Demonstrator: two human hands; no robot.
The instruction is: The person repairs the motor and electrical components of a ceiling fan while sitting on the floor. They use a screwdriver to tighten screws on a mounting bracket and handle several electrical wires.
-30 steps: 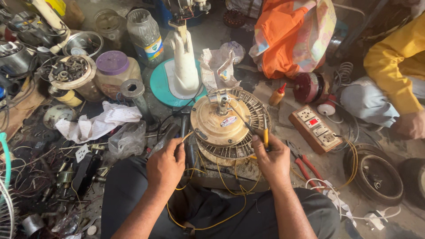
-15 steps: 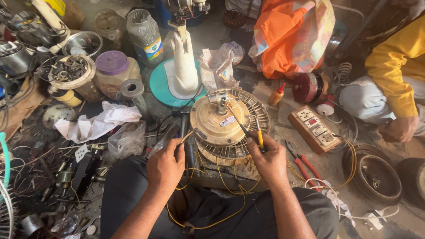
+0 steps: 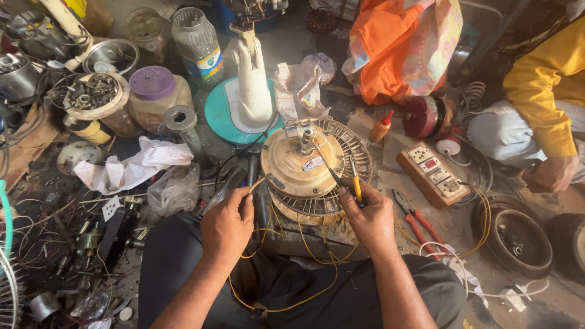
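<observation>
We sit on a grimy concrete floor (image 3: 341, 55) crowded with parts. Our right hand (image 3: 368, 216) is closed around yellow-handled pliers (image 3: 341, 176), whose dark tips reach up and away from the grip to the shaft at the middle of the fan motor (image 3: 301, 164). The motor, a dull gold dome on a round grille, lies just ahead of both hands. Our left hand (image 3: 228, 222) is curled shut on a yellow wire (image 3: 304, 292), at the motor's near left edge; the wire loops back toward our lap. Beyond the motor stands a white fan base (image 3: 250, 79) on a teal disc. Left of the left hand lie a white rag (image 3: 131, 167), a purple-lidded jar (image 3: 155, 94), a bowl of nuts (image 3: 91, 94) and tangled scrap. Right of the right hand are red pliers (image 3: 417, 222), a socket board (image 3: 436, 173) and a small orange-capped bottle (image 3: 381, 127). Farther right sits another person in a yellow sleeve (image 3: 545, 91).
</observation>
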